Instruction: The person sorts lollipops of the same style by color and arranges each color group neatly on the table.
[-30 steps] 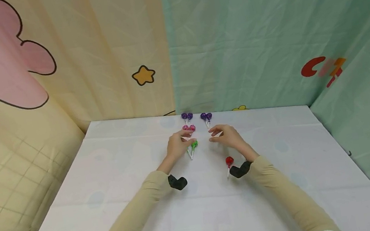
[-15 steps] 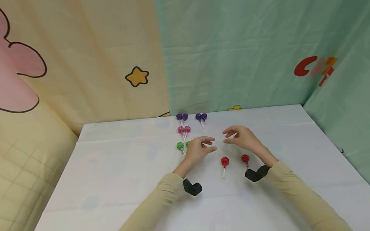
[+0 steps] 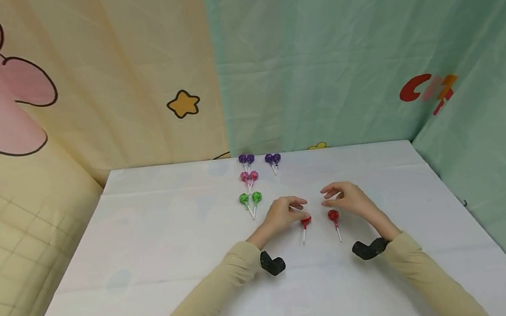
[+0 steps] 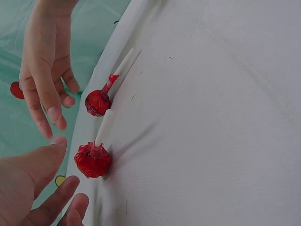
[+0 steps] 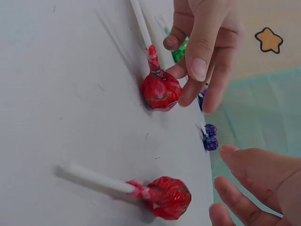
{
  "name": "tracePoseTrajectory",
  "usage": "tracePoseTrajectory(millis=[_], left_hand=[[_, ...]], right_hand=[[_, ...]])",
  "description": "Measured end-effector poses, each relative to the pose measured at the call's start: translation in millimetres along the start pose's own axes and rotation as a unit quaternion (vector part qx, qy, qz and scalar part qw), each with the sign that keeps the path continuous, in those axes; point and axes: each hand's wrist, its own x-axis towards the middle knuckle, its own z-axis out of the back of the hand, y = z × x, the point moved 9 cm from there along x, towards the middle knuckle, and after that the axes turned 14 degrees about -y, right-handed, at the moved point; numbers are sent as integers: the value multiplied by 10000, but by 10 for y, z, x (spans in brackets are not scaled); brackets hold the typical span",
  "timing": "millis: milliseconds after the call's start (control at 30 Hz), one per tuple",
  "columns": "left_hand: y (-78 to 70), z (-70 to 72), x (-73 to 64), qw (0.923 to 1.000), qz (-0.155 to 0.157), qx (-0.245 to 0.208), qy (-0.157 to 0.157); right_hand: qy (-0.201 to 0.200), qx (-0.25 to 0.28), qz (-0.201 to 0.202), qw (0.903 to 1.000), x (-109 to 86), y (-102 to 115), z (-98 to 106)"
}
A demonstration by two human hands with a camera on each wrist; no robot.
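Note:
Two red-wrapped lollipops lie on the white table with sticks toward the person. Just over the head of the left red lollipop (image 3: 306, 221) is my left hand (image 3: 284, 214), fingers relaxed and apart from the thumb, nothing between them. My right hand (image 3: 348, 199) hovers behind and right of the right red lollipop (image 3: 333, 215), its fingers loosely bent and empty. In the left wrist view, thumb and fingers stand beside the near red lollipop (image 4: 93, 160) without gripping it. The right wrist view likewise has a gap between the right fingers and the red lollipop (image 5: 169, 197).
Farther back on the left lie pairs of green lollipops (image 3: 257, 197), pink lollipops (image 3: 254, 175) and purple lollipops (image 3: 250, 158) in a column. Another purple pair (image 3: 276, 158) lies to its right. Printed curtains (image 3: 308, 64) rise behind the table (image 3: 169, 218).
Both hands have moved right and nearer the person, from beside the green lollipops to the red ones. The green pair and both red lollipops have come into full view. The head view has shifted slightly.

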Motion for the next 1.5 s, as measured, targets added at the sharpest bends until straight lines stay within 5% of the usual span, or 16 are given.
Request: tracePoseTrajectory(millis=[267, 633, 1500], left_hand=[[2, -65, -66, 9999, -11, 148, 53], [-10, -113, -97, 9989, -168, 429, -20], [57, -101, -132, 9983, 114, 556, -155]], right_hand=[[223, 34, -153, 9996, -159, -235, 14], [708, 245, -209, 9970, -249, -283, -30], [467, -23, -293, 9985, -273, -356, -78]])
